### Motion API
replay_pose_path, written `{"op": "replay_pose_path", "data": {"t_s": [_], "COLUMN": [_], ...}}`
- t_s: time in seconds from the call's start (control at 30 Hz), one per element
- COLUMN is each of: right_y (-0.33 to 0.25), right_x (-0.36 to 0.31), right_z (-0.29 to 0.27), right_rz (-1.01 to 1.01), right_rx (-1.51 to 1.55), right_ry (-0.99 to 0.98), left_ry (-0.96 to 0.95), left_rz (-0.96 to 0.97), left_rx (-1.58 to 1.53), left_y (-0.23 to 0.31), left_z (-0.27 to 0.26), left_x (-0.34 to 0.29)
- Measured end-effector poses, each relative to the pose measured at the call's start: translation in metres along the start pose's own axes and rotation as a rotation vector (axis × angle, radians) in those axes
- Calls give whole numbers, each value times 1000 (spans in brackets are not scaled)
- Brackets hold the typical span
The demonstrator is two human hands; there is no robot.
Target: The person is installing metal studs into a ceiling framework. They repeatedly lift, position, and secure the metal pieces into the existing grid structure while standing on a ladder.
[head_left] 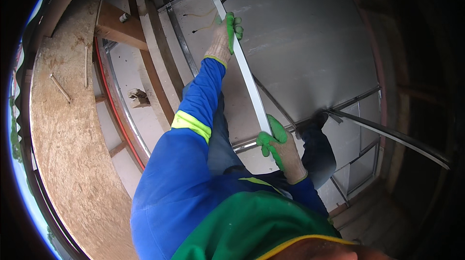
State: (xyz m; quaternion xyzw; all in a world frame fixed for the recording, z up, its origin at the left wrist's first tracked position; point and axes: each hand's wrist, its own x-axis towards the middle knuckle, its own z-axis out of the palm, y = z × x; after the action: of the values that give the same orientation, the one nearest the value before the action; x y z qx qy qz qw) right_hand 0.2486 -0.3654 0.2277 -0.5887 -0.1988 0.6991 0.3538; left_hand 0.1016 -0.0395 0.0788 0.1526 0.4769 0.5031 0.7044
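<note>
A long, pale metal profile strip (249,78) slants from the top of the view down to the middle. My left hand (229,32), in a knitted glove with a green coating, is closed around its upper part. Lower down, my right hand (282,147) wears a matching glove and grips the strip near its near end. The strip is held above grey panels (305,42) joined by thin metal framing. Its far end runs out of the picture.
Rough timber beams (157,42) cross on the left, beside a wide wooden board (72,129) with nails (60,88). A red cable (110,93) runs along there. Another metal profile (395,135) extends right, near my foot (318,118). Thin loose wires (201,29) lie near the top.
</note>
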Motion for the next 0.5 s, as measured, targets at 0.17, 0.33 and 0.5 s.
{"op": "replay_pose_path", "data": {"t_s": [0.17, 0.33, 0.5], "right_y": [8, 2, 27], "right_x": [0, -7, -21], "right_z": [-9, -24, -24], "right_rz": [-47, 71, 125], "right_rx": [-92, -136, -240], "right_ry": [-15, -55, 169], "left_ry": [-89, 52, 10], "left_rz": [167, 31, -136], "left_rx": [199, 281, 183], "left_y": [56, -21, -87], "left_z": [52, 7, 4], "left_x": [-31, -8, -56]}}
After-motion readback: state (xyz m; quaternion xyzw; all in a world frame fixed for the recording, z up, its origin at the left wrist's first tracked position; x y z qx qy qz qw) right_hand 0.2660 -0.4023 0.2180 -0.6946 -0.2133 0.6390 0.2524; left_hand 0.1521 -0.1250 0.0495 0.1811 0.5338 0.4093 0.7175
